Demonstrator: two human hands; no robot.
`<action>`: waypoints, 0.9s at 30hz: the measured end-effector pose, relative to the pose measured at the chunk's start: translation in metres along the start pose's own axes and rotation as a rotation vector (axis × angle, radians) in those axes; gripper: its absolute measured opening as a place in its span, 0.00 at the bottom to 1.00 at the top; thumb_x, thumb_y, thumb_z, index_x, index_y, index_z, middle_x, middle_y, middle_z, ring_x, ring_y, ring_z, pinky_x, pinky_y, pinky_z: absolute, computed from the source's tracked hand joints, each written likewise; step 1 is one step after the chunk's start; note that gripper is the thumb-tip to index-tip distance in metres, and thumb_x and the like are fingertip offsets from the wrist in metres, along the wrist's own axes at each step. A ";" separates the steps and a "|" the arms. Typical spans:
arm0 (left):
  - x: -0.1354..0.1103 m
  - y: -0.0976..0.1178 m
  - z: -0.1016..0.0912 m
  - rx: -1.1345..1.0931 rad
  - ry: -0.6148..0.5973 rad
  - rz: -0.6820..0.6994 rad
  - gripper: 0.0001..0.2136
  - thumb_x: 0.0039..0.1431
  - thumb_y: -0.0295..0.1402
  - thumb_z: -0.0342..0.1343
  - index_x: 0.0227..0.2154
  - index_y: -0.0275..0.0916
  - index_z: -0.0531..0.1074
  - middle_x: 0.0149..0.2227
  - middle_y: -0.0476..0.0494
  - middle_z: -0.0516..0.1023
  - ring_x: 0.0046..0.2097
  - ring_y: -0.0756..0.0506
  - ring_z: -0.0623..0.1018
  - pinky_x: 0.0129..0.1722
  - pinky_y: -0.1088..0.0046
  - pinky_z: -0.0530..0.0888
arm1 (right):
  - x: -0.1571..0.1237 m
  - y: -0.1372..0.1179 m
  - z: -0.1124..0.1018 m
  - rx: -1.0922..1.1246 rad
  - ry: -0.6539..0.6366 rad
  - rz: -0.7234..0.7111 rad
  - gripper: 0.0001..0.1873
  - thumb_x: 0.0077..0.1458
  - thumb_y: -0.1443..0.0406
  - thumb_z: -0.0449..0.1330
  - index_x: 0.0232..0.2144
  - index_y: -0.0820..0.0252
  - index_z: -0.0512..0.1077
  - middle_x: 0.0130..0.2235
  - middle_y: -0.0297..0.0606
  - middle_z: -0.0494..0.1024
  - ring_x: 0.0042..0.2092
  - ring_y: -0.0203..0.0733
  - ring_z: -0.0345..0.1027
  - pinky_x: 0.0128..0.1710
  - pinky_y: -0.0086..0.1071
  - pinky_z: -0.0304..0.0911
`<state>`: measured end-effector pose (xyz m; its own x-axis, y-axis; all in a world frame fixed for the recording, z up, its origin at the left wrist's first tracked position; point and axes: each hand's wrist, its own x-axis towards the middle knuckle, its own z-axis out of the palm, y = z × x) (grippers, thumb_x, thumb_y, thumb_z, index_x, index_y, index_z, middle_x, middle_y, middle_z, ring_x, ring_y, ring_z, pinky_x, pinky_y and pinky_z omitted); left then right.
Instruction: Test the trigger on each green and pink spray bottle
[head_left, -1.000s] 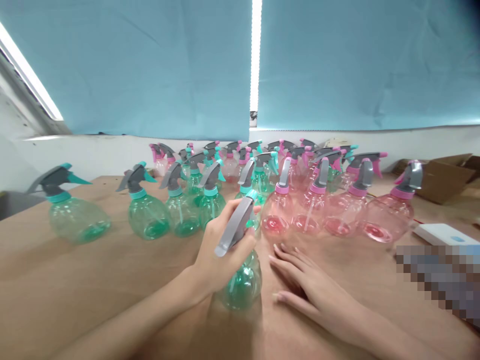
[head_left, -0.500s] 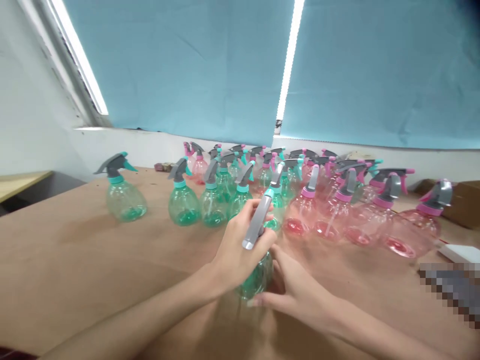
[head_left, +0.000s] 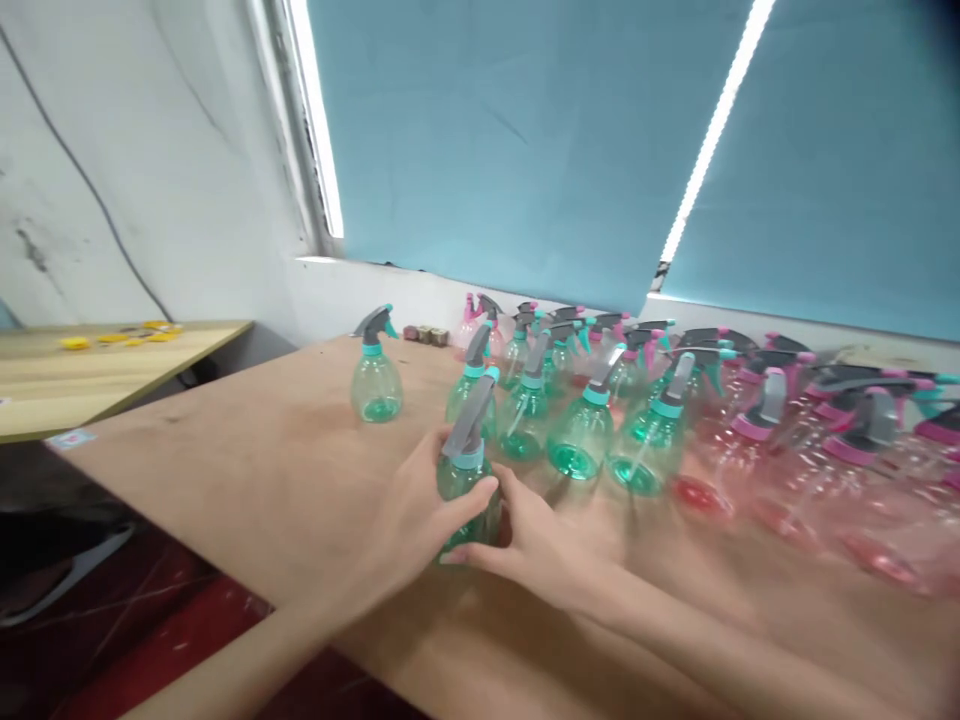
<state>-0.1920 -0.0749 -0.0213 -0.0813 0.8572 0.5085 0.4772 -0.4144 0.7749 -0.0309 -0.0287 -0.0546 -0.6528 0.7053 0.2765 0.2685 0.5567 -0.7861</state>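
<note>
Between my hands stands a green see-through spray bottle [head_left: 469, 487] with a teal collar and a grey trigger head. My left hand [head_left: 424, 505] wraps round its left side, the thumb across the front. On the lower right side, my right hand [head_left: 529, 535] holds the bottle body with fingers and thumb. Just behind it are more green spray bottles, among them one with a teal collar [head_left: 581, 438] and another [head_left: 523, 420]. A lone green spray bottle [head_left: 377, 385] stands farther back on the left.
Pink spray bottles [head_left: 712, 465] crowd the right side of the brown tabletop [head_left: 300, 450]. Small blocks [head_left: 426, 335] lie near the wall. At far left, a pale wooden table [head_left: 82, 375] carries yellow pieces [head_left: 142, 333]. Blue sheets [head_left: 487, 150] cover the window.
The view has swung left. My left hand has gone from the bottle's grey spray head down to its body. The bottle now stands nearer the left part of the row, held by both hands.
</note>
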 end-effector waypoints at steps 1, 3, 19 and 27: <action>-0.003 -0.005 -0.009 0.052 0.022 -0.034 0.09 0.57 0.35 0.58 0.41 0.45 0.71 0.37 0.46 0.78 0.39 0.40 0.78 0.37 0.64 0.75 | 0.007 -0.001 0.004 -0.028 -0.009 -0.002 0.40 0.49 0.50 0.68 0.59 0.56 0.60 0.54 0.46 0.73 0.54 0.53 0.68 0.50 0.46 0.66; -0.004 -0.011 -0.026 0.215 0.060 -0.088 0.11 0.57 0.41 0.59 0.40 0.44 0.71 0.39 0.45 0.76 0.44 0.38 0.77 0.44 0.60 0.75 | 0.020 -0.004 0.009 -0.106 -0.042 -0.012 0.39 0.49 0.49 0.67 0.58 0.57 0.62 0.53 0.46 0.73 0.54 0.55 0.68 0.50 0.47 0.66; 0.073 -0.069 -0.077 0.411 0.026 -0.130 0.22 0.55 0.49 0.58 0.47 0.39 0.71 0.48 0.37 0.78 0.49 0.35 0.77 0.49 0.55 0.73 | 0.082 -0.008 -0.024 -0.438 0.313 0.100 0.33 0.59 0.53 0.58 0.62 0.63 0.59 0.59 0.53 0.68 0.59 0.59 0.64 0.54 0.51 0.62; 0.103 -0.076 -0.071 0.397 -0.051 -0.109 0.26 0.53 0.44 0.60 0.53 0.40 0.67 0.53 0.39 0.77 0.55 0.37 0.75 0.54 0.58 0.71 | 0.113 -0.011 -0.030 -0.260 0.259 0.164 0.35 0.58 0.56 0.59 0.63 0.62 0.56 0.46 0.50 0.78 0.42 0.55 0.76 0.41 0.45 0.70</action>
<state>-0.2988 0.0228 -0.0012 -0.1110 0.9078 0.4044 0.7693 -0.1791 0.6132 -0.0866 0.0582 0.0014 -0.3946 0.8631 0.3153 0.5467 0.4963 -0.6744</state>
